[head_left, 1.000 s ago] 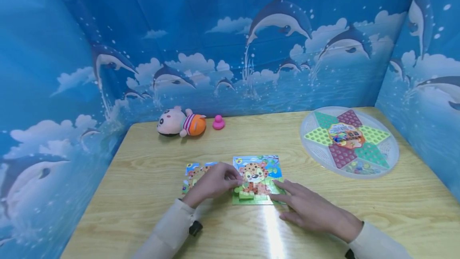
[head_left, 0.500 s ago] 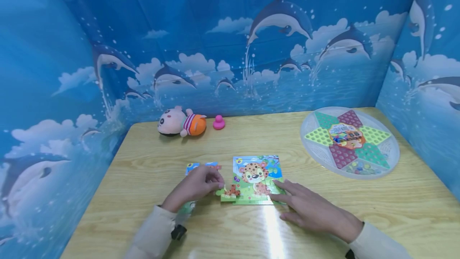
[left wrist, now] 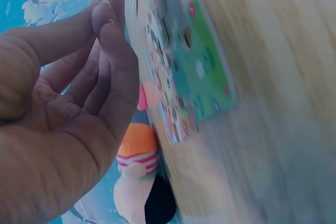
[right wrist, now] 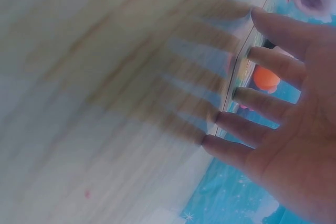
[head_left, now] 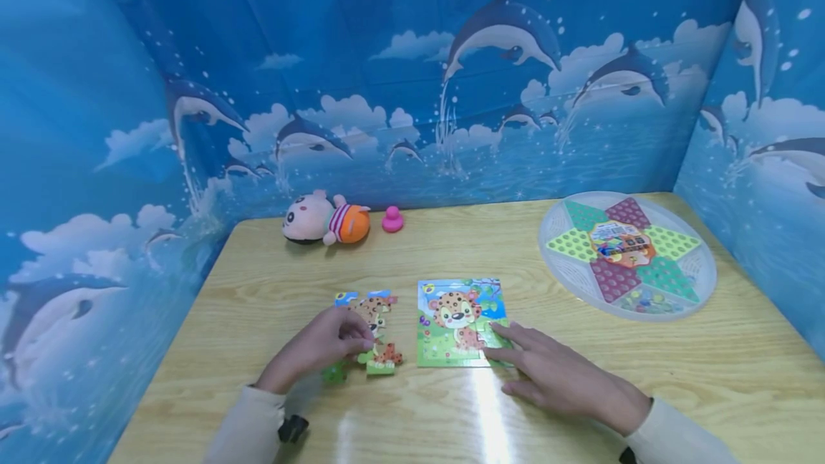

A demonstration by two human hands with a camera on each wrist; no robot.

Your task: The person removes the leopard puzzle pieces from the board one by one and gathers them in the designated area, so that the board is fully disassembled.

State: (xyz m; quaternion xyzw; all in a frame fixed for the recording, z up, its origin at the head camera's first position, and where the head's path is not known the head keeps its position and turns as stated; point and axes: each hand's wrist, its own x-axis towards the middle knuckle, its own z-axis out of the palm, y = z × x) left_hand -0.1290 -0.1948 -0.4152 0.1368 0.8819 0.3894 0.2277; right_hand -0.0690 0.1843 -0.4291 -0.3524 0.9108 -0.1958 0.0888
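My left hand (head_left: pixel 325 342) pinches a jigsaw piece (head_left: pixel 384 359) with spotted legs and green ground, holding it over the left cluster. Beneath and behind that hand lie joined jigsaw pieces (head_left: pixel 380 303) with a leopard's head, partly hidden in the head view. From the left wrist, thumb and fingertips meet on a thin edge, and the joined pieces (left wrist: pixel 207 72) lie beyond. To the right is a square puzzle board (head_left: pixel 445 342) with a leopard picture. My right hand (head_left: pixel 557 374) rests its straight, spread fingertips on the board's lower right corner; the right wrist view shows these fingers (right wrist: pixel 260 100) extended.
A plush doll (head_left: pixel 329 219) in orange and stripes lies at the table's back left, beside a small pink toy (head_left: pixel 392 220). A round Chinese checkers board (head_left: pixel 670 235) sits at the right. Dolphin-printed sheets (head_left: pixel 412 56) stand behind the wooden table (head_left: pixel 232 349).
My left hand has moved left, carrying the jigsaw piece from the board's lower left to the loose cluster. The board's left part is now uncovered. My right hand has stayed put.
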